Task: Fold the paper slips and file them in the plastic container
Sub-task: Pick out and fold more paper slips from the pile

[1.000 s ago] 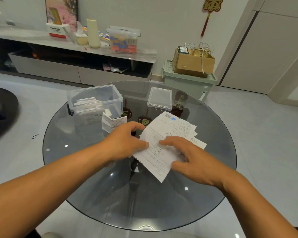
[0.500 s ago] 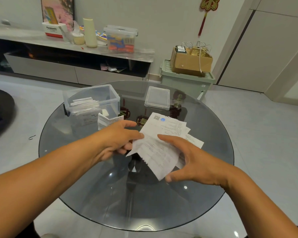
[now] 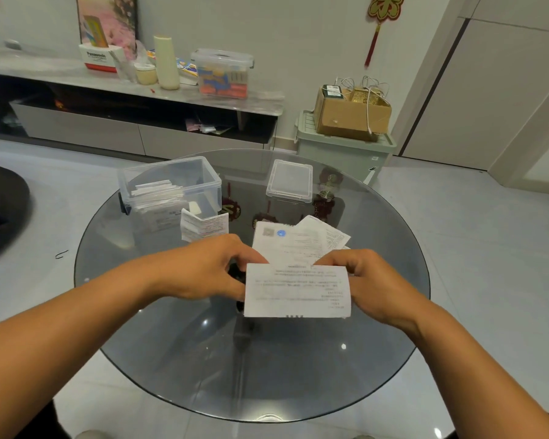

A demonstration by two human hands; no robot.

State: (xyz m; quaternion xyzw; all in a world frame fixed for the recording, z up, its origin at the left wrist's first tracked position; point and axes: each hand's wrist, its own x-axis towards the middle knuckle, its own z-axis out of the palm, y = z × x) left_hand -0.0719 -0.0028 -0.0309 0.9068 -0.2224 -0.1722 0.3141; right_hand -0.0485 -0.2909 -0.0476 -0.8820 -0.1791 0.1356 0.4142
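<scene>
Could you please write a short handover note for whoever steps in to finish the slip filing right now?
Left hand pinches the left edge of a paper slip; right hand pinches its right edge. The slip is held above the glass table.
The open plastic container stands far left on the table, with folded slips filed inside. Its lid lies apart, to its right. One folded slip sits outside, in front of the container.
The unfolded pile lies beyond the hands.
Left: fold the held slip, file it and the outside one, then work through the pile.
</scene>
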